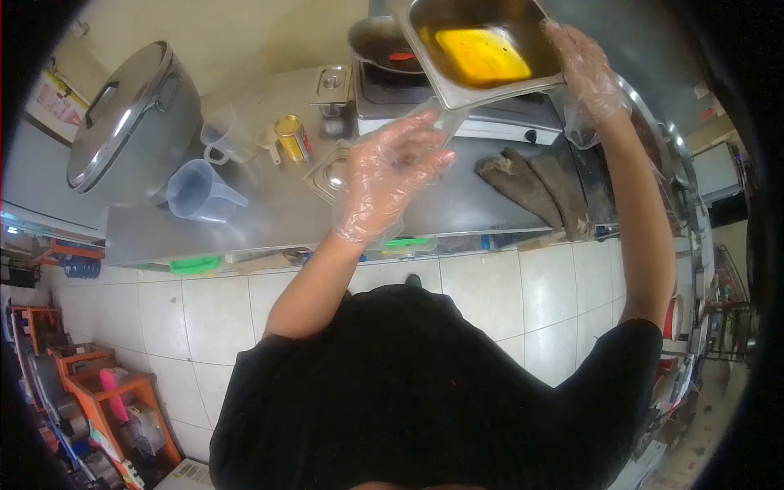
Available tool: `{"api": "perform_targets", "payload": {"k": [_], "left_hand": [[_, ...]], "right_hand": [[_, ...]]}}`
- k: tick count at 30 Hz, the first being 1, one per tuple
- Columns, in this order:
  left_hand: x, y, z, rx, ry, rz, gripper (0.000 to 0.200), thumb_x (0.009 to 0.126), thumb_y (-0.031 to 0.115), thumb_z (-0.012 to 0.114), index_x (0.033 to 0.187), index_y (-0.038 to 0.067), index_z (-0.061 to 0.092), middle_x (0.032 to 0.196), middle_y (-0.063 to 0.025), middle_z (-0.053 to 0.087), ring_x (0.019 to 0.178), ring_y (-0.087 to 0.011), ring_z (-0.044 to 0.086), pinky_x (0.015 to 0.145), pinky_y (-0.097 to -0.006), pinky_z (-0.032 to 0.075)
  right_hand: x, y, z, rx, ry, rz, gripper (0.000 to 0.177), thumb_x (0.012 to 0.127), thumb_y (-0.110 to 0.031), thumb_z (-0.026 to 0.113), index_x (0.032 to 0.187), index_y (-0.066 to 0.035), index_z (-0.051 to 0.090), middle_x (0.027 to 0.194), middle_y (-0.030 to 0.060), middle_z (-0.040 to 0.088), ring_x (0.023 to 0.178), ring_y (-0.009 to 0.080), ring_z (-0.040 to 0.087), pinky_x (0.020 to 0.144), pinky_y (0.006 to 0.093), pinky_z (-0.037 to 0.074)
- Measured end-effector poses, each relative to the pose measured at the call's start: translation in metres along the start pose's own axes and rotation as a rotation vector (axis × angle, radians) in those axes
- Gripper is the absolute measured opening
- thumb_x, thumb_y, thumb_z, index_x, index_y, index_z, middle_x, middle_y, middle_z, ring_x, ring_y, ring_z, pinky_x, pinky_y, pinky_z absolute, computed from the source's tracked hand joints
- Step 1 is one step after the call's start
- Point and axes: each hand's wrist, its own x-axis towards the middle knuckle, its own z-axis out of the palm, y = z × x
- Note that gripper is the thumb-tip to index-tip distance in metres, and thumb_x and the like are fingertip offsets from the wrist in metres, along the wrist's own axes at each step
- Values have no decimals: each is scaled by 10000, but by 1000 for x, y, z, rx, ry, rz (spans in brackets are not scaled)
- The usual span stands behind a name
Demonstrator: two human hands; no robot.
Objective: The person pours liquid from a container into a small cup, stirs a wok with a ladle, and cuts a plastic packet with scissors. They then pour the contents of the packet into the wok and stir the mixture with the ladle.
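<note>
A rectangular steel pan [457, 96] with yellow liquid [483, 55] in it is held up over the stove, tilted. My right hand [586, 72], in a clear plastic glove, grips the pan's right edge. My left hand [396, 167], gloved too, is beside the pan's lower left corner with its fingers apart; a clear piece of plastic shows behind the fingers. Behind the pan, a dark wok [384, 42] with something red in it sits on the stove [510, 129].
On the steel counter [278, 208] stand a large lidded pot [135, 122], two plastic jugs [200, 192], a yellow can [292, 137], a measuring cup [268, 143], a small lidded steel container [332, 84] and a steel lid [333, 173]. Grey cloths [523, 192] lie in front of the stove.
</note>
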Motion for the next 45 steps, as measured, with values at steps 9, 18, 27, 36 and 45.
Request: {"api": "perform_targets", "payload": {"k": [9, 18, 27, 36, 45], "left_hand": [[-1, -1, 6, -10, 27, -5, 519, 864, 110, 801, 1305, -70, 595, 1082, -167, 731, 900, -154, 698, 769, -283, 584], [1, 1, 7, -43, 40, -5, 523, 864, 99, 801, 1306, -77, 585, 1062, -164, 726, 866, -156, 695, 740, -285, 586], [6, -2, 8, -75, 49, -33, 517, 858, 77, 801, 1303, -77, 587, 1055, -152, 722, 834, -147, 686, 716, -276, 582], [11, -4, 12, -38, 43, -21, 499, 857, 72, 799, 1287, -80, 595, 1051, -152, 722, 817, -141, 677, 706, -270, 576], [17, -7, 18, -86, 35, -30, 500, 850, 57, 802, 1282, -80, 592, 1058, -165, 718, 842, -155, 684, 699, -280, 586]], "right_hand": [[5, -11, -15, 60, -201, 99, 700, 940, -647, 506, 1290, -57, 643, 1373, 250, 567, 1271, 400, 534, 1088, 432, 385], [-3, -21, -11, 125, -77, 58, 666, 968, -607, 477, 1283, -44, 640, 1249, 256, 630, 1211, 408, 544, 1055, 457, 381], [2, -12, -4, 30, 13, 15, 680, 961, -608, 488, 1288, -30, 632, 1246, 282, 621, 1221, 430, 539, 1061, 455, 383], [5, -4, -4, 54, -15, -5, 668, 964, -605, 486, 1296, -43, 630, 1313, 281, 588, 1260, 433, 512, 1084, 465, 368], [10, 7, -8, 112, -62, -20, 633, 979, -579, 482, 1262, -34, 637, 1261, 259, 617, 1216, 424, 539, 1065, 454, 380]]}}
